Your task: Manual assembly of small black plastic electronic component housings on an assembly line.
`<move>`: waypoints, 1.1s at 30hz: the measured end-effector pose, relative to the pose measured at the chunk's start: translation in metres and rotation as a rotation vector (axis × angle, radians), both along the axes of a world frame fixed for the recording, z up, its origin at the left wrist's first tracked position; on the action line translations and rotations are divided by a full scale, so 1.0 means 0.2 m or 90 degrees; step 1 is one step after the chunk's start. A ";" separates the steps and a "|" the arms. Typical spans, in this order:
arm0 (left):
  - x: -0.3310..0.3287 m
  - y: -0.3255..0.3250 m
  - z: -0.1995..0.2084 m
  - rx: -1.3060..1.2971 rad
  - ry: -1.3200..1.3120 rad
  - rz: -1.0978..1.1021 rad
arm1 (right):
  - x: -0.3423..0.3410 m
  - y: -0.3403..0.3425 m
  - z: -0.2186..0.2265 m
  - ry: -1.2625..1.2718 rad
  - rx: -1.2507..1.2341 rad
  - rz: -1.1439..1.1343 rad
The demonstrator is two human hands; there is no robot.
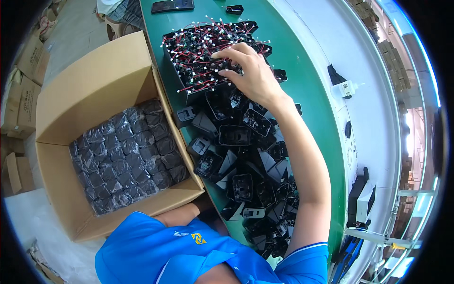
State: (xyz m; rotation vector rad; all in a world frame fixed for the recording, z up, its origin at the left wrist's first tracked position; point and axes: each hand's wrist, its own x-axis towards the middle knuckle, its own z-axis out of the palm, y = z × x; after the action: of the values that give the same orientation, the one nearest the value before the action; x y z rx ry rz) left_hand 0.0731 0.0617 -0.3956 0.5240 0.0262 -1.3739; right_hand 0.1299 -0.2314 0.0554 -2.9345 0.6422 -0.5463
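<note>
My right hand (250,71) reaches over a black bin (189,97) at the far side of the table. Its thumb and fingers are curved and apart, with nothing visible between them. Beneath them lies a tangled heap of small parts with red and black wires (198,52) and white plugs. My left forearm (179,215) passes behind the near corner of the cardboard box, and the left hand is hidden. Between my body and the bin, many black plastic housings (235,136) lie in a loose pile.
An open cardboard box (90,71) stands at the left, holding rows of dark pieces wrapped in clear film (125,151). A phone (172,5) and a small black part (234,9) rest on the green table (302,52). A white bottle (344,89) is farther right.
</note>
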 end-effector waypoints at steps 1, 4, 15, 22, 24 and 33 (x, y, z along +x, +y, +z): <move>0.02 0.00 -0.01 -0.003 0.018 0.009 | 0.00 0.00 0.02 -0.020 0.051 -0.009; 0.02 -0.04 -0.02 -0.009 0.070 0.038 | 0.01 0.01 0.07 -0.079 0.207 -0.034; 0.13 -0.11 -0.07 -0.036 0.231 0.062 | 0.05 0.05 -0.08 -0.042 -0.010 -0.005; 0.11 -0.16 -0.08 -0.026 0.319 -0.075 | -0.15 0.05 -0.02 -0.005 -0.110 0.051; 0.06 -0.12 -0.09 0.004 0.346 -0.179 | -0.22 0.08 0.04 -0.053 -0.125 0.029; 0.01 0.18 -0.32 -0.004 0.419 -0.555 | -1.60 0.51 0.38 -0.058 0.010 -0.448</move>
State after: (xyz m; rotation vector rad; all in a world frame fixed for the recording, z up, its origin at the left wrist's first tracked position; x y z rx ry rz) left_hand 0.0751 0.0970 -0.4589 0.0278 0.3618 -2.3543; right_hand -0.1908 -0.1287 0.1315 -2.5798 1.6609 -0.7046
